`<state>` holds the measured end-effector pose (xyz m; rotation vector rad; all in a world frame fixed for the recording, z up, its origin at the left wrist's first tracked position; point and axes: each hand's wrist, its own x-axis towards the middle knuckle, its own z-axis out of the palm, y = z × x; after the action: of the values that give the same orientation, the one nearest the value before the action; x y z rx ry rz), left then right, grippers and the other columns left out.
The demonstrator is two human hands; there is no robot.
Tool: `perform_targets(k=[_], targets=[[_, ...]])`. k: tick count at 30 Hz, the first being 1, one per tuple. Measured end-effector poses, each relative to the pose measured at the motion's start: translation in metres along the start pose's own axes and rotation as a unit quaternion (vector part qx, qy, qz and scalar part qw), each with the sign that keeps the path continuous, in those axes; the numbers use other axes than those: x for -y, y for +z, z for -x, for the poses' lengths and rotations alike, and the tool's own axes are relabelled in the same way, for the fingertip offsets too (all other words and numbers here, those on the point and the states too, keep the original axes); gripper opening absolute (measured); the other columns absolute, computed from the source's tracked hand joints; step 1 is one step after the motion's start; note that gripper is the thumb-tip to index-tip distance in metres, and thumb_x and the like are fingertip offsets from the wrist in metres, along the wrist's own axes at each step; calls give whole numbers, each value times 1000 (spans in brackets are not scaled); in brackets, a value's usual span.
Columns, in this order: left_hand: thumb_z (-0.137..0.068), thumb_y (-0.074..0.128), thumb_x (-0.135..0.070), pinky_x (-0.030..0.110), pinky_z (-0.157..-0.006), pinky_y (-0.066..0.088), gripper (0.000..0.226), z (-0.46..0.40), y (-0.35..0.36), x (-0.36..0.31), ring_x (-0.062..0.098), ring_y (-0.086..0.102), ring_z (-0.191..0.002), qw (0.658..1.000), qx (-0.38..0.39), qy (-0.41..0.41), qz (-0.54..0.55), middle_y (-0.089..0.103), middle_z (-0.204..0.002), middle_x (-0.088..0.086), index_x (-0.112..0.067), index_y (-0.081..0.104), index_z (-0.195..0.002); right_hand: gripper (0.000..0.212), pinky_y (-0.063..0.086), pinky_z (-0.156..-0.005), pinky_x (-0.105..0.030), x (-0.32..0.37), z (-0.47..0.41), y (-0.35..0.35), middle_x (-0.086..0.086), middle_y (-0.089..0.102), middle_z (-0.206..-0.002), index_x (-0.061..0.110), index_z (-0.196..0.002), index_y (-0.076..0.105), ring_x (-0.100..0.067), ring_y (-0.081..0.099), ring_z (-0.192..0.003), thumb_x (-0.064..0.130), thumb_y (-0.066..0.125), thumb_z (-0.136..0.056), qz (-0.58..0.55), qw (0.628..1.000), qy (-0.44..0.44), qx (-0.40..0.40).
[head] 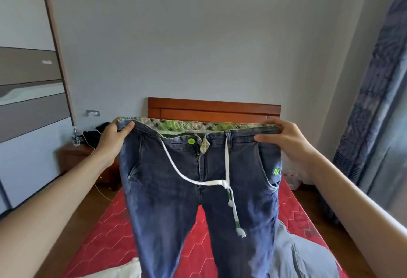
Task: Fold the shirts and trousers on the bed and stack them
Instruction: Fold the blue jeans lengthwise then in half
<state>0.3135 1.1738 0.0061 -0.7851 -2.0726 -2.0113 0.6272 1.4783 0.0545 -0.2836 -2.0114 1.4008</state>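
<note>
A person holds a pair of dark blue denim trousers (198,189) up by the waistband, front facing the camera, above a bed with a red hexagon-quilted mattress (105,240). The left hand (114,139) pinches the waistband's left corner, thumb across the front of the denim and fingers behind it. The right hand (284,139) grips the right corner, fingers curled over the top edge and thumb lying along the front. The waistband is stretched flat between the two hands, showing a green-and-white plaid lining (198,126) inside. A bright green button (191,140) sits at the open fly, and a white drawstring cord (226,180) hangs down the front, knotted, its frayed end dangling near the right leg. A small green embroidered mark (276,171) sits by the right pocket. Both legs hang down out of view at the lower edge.

On the mattress to the right lies a light grey-blue garment (304,255); a white cloth (130,269) shows at the lower left. Behind stand a reddish-brown wooden headboard (213,108), a wooden bedside table (77,156) bearing a clear bottle (76,137) and a black item (97,134), a grey-and-white panelled wardrobe (28,101) at left and a blue patterned curtain (378,79) at right.
</note>
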Motion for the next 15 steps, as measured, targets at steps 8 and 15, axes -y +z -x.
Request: perform_targets(k=[8,15], targets=[[-100,44,-38,46,-105,43,34,19,21,41,30,56,-120,979,132,-155,30,59,-128,18,-11,61,-112,22,60,-73,-42,5,-27,28,-17,73,-80,4,-75,70,-31,70,-73,1,87,-60,-64,986,39,-147],[-98,50,-41,45,-106,40,58,38,45,58,36,49,-124,965,65,-246,-68,50,-136,21,7,50,-129,35,52,-53,-21,-39,-40,28,-7,71,-76,0,-86,69,-15,68,-61,15,90,-61,81,945,192,-253]])
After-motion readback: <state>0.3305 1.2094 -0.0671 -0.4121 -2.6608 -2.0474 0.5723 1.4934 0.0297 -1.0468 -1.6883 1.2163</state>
